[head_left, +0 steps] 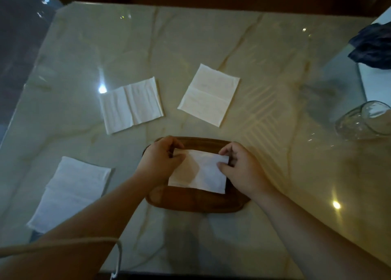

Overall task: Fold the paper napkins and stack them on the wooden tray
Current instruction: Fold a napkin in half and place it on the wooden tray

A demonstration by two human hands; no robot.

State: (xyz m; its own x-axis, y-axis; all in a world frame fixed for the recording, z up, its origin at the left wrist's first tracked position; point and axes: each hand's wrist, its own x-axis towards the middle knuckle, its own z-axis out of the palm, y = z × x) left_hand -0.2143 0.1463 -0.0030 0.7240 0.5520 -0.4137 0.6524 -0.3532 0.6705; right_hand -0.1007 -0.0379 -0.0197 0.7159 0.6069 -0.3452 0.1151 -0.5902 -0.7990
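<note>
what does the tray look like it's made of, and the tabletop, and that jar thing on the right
Tray: wood by its warm brown tone and faint grain, smooth satin finish.
Tabletop: polished marble or a marble-look slab; pale with tan veins and mirror-like lamp glints.
Jar: clear glass; see-through, with bright highlights on its rim, seemingly lying on its side.

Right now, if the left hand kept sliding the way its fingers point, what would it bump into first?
Probably the right hand. The left hand points rightward across the white folded paper napkin that both hands hold over the oval brown wooden tray. Nothing else shows between them, though heights are hard to judge.
</note>
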